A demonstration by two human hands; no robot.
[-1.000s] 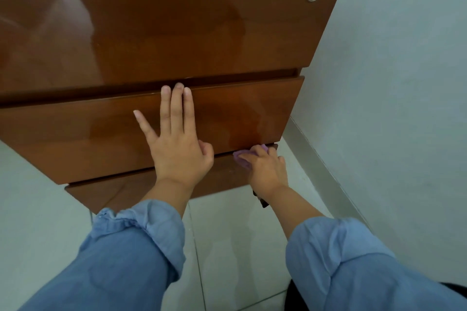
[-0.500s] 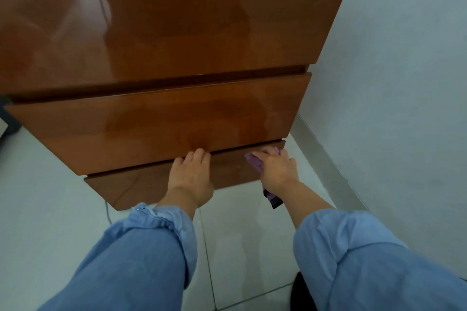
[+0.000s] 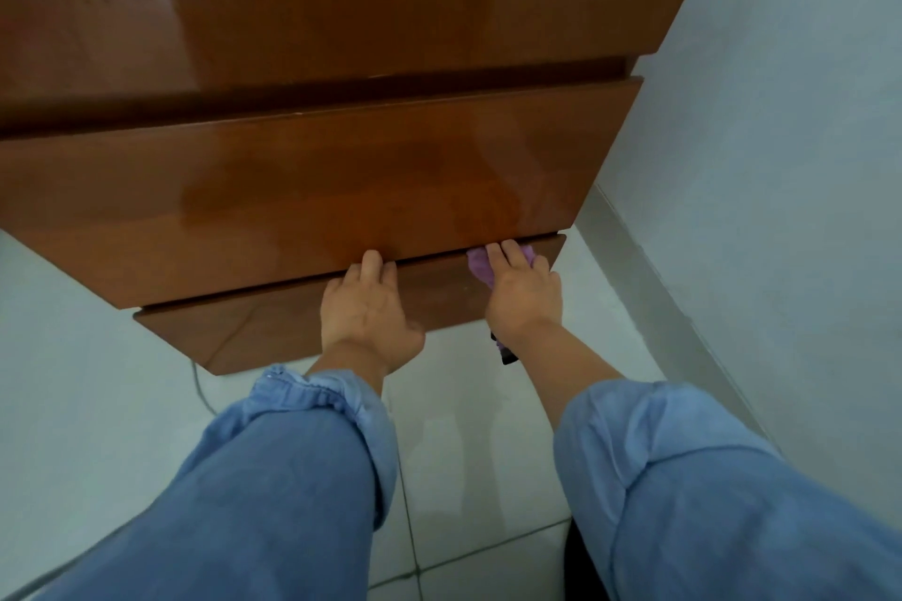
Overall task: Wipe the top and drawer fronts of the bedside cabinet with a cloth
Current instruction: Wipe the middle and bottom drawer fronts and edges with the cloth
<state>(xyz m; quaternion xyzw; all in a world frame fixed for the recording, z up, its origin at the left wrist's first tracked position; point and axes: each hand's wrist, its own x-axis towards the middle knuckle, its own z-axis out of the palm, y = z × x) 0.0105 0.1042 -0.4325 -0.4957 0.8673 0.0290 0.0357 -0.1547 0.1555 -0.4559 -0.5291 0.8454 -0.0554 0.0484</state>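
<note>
Glossy brown bedside cabinet (image 3: 341, 171) seen from above, standing on a pale tiled floor (image 3: 478, 478) beside a grey wall (image 3: 781, 161). The left hand (image 3: 368, 307) lies flat and unclenched, empty, on the cabinet's lowest drawer front (image 3: 254, 327), fingertips in the gap above it. The right hand (image 3: 522, 293), nearer the wall, presses a purple cloth (image 3: 481, 266) against the same front's upper edge, fingers spread over it.
</note>
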